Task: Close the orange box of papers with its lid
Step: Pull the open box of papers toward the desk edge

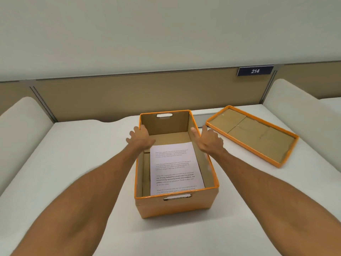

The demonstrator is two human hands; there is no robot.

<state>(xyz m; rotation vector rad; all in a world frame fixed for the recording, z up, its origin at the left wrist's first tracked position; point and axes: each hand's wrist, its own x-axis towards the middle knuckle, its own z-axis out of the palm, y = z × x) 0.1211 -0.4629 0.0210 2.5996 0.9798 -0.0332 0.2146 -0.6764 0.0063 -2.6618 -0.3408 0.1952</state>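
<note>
An orange box (175, 206) stands open in the middle of the white desk, with printed white papers (173, 167) lying flat inside it. Its orange lid (252, 133) lies upside down on the desk to the right of the box, brown inside facing up. My left hand (140, 137) rests over the box's left wall near the far corner, fingers spread. My right hand (208, 139) is over the right wall near the far corner, fingers apart. Neither hand holds anything.
A tan partition (129, 95) runs along the back of the white desk (73, 163), with a blue sign reading 214 (255, 71) on it. White rounded side dividers (20, 130) stand at the left and right of the desk.
</note>
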